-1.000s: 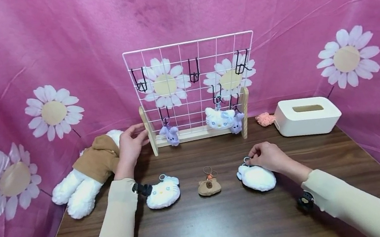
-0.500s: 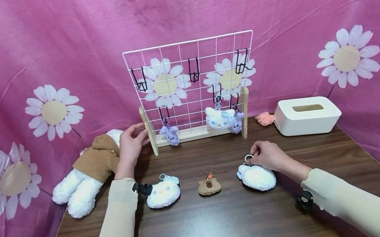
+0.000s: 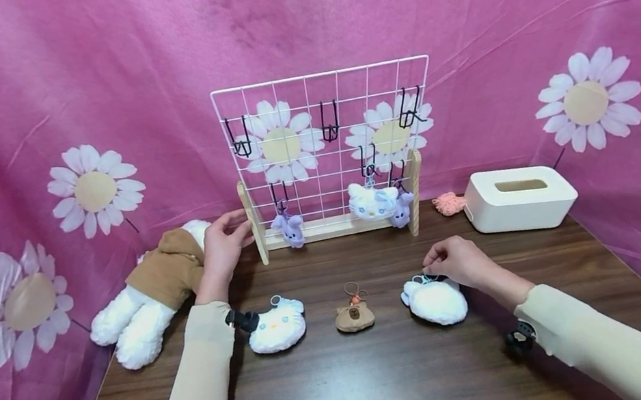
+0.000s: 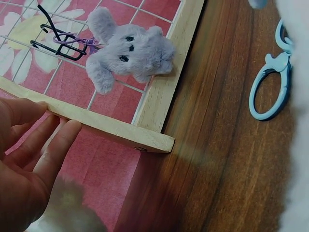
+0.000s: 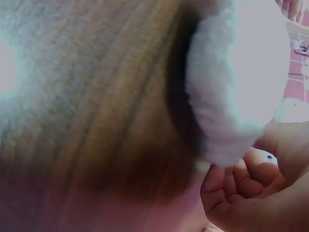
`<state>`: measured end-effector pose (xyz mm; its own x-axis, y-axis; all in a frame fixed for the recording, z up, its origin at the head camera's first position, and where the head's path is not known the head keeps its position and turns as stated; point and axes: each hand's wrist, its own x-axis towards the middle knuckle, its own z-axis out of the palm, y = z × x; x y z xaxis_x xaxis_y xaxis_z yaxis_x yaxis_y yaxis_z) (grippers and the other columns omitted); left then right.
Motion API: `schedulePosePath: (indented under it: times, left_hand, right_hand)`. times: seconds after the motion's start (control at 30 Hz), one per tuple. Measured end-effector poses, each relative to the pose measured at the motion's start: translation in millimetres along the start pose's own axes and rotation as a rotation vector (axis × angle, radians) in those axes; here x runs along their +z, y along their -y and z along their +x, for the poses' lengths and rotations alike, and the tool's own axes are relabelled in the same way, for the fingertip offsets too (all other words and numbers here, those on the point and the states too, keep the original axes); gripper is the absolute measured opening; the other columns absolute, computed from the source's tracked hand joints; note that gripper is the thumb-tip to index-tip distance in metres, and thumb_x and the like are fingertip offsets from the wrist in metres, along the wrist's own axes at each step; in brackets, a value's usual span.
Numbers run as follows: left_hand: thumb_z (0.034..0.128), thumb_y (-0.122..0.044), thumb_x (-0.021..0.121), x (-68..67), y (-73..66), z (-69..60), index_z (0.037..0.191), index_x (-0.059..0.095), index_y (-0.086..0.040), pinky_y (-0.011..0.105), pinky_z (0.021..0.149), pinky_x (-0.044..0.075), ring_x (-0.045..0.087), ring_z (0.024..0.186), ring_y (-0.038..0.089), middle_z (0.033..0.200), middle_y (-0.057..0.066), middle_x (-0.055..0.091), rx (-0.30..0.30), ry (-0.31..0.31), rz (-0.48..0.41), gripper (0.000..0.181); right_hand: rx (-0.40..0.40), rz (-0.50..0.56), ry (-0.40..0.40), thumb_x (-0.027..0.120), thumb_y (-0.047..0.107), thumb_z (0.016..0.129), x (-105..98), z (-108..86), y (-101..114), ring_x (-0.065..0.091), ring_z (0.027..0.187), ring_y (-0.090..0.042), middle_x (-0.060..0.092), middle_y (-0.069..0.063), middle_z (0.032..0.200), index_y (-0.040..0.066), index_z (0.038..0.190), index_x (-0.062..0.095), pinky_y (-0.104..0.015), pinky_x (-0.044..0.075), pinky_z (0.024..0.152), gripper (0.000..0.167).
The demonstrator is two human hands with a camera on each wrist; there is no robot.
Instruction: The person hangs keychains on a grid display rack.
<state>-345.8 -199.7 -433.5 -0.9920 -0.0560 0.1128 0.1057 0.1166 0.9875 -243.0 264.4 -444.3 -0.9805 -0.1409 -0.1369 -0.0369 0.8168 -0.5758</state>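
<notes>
My left hand (image 3: 226, 245) touches the outer side of the rack's left wooden post (image 4: 111, 126) with its fingertips, the fingers fairly straight. On the table at the right lies a white plush keychain (image 3: 437, 303), its back up. My right hand (image 3: 459, 261) is at its ring, thumb and finger pinched there; in the right wrist view the fingers are curled and the white plush (image 5: 236, 82) hides the ring. A white cat-face plush keychain (image 3: 277, 329) lies by my left wrist. Between the two white ones is a brown plush keychain (image 3: 354, 318).
The white wire grid rack (image 3: 317, 76) carries black hooks (image 3: 330, 122), a hanging white cat plush (image 3: 372, 202) and two purple plush keychains (image 3: 289, 229). A stuffed toy in brown (image 3: 164, 278) lies left. A tissue box (image 3: 522, 215) and coral yarn (image 3: 448, 204) stand right.
The ring of the right white keychain, raised half a second ago, now sits lower against the plush. My right fingertips have shifted slightly right. My left hand keeps its place on the post.
</notes>
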Motion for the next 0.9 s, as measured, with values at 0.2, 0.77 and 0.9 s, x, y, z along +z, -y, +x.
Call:
schedulePosePath:
  times: [0.2,0.77,0.9]
  left_hand:
    - [0.1126,-0.003,0.064,0.3,0.6,0.4,0.15,0.064,0.008,0.025,0.098,0.072,0.074,0.11,0.012,0.149,0.034,0.066,0.001,-0.002,-0.007,0.039]
    - [0.1118,-0.004,0.066,0.3,0.6,-1.9,0.15,0.064,0.008,0.024,0.098,0.071,0.073,0.105,0.007,0.15,0.034,0.065,-0.011,0.0,0.001,0.04]
    - [0.112,-0.005,0.067,0.2,-0.9,-0.4,0.15,0.064,0.007,0.022,0.096,0.071,0.073,0.108,0.009,0.15,0.033,0.066,-0.009,0.0,0.008,0.04]
  right_hand:
    - [-0.046,-0.046,0.015,0.08,0.011,0.1,-9.1,-3.0,0.7,0.066,0.079,-0.012,0.08,-0.002,0.087,0.006,0.101,0.085,-0.027,0.056,0.071,0.007]
    - [-0.063,0.031,-0.075,0.079,0.015,0.103,-24.8,-18.4,13.7,0.072,0.076,-0.017,0.079,-0.004,0.084,0.008,0.095,0.079,-0.026,0.06,0.067,0.01]
    - [-0.06,0.04,-0.088,0.08,0.017,0.103,-32.6,-23.8,18.5,0.071,0.077,-0.017,0.079,-0.004,0.086,0.007,0.098,0.079,-0.025,0.058,0.068,0.012]
